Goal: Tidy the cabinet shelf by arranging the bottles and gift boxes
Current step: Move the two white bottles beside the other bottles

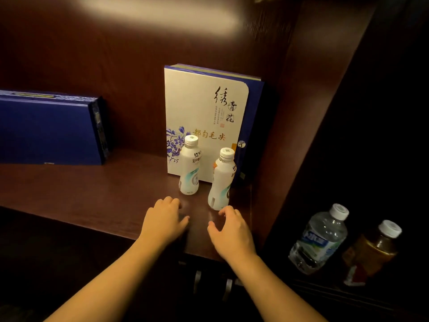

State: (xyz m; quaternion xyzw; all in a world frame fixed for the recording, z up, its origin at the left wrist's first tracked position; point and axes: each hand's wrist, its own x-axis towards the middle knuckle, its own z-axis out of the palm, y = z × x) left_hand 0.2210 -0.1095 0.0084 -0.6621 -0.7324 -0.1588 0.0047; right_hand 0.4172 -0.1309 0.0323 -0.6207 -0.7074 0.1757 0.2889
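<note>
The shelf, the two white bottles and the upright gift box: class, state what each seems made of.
Shelf: probably dark varnished wood, with visible grain and sheen.
White bottles: likely plastic, opaque, printed wrap, ribbed caps.
Upright gift box: seemingly matte printed cardboard with a blue spine.

2 white bottles (189,168) upright before white gift box (204,112); blue box (48,129) left.
</note>
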